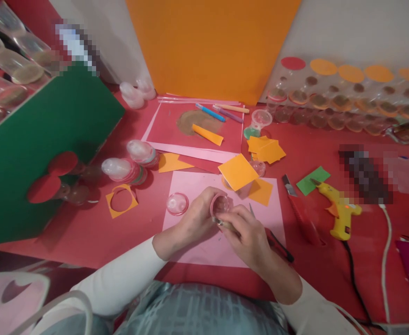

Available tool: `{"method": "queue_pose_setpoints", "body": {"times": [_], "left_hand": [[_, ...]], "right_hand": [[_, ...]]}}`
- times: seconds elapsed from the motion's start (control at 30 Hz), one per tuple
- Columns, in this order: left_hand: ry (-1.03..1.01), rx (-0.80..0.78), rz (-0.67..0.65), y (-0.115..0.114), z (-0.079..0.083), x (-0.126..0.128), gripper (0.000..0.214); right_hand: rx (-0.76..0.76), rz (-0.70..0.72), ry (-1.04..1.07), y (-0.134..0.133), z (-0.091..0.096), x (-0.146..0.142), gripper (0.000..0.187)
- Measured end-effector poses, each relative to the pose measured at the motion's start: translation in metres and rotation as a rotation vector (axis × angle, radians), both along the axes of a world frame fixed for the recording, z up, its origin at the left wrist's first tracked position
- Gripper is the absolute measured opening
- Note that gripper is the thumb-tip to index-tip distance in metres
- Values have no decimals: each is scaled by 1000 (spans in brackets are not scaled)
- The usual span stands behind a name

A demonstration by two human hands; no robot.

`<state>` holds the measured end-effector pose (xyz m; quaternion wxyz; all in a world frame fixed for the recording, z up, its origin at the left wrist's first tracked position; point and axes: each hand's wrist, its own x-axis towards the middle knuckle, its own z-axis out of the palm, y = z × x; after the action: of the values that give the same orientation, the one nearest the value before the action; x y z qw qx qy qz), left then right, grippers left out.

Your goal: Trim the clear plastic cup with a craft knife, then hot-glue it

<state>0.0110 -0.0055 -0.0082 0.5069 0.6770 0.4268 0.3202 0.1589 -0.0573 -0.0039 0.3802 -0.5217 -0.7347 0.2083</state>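
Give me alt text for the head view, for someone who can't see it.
A person's left hand holds a small pink-rimmed cup while the right hand holds a slim tool at its rim, above a pink sheet on a red table. A yellow glue gun lies to the right.

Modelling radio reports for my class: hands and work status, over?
Left hand gripping round, clear, pink-rimmed plastic cup. Right hand holding slim, tan-handled tool near cup's rim. Square orange paper just beyond.
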Motion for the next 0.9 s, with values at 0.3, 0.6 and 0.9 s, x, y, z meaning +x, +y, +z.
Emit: {"method": "queue_pose_setpoints", "body": {"times": [0.3, 0.6, 0.9], "left_hand": [[10, 31, -77, -1, -1, -3, 32], [-45, 92, -108, -1, -2, -4, 38], [-20, 44, -55, 0, 0, -4, 32]], "right_hand": [[68, -62, -25, -2, -4, 3, 20], [145, -117, -38, -1, 1, 5, 18], [68, -172, 27, 2, 2, 7, 19]]}}
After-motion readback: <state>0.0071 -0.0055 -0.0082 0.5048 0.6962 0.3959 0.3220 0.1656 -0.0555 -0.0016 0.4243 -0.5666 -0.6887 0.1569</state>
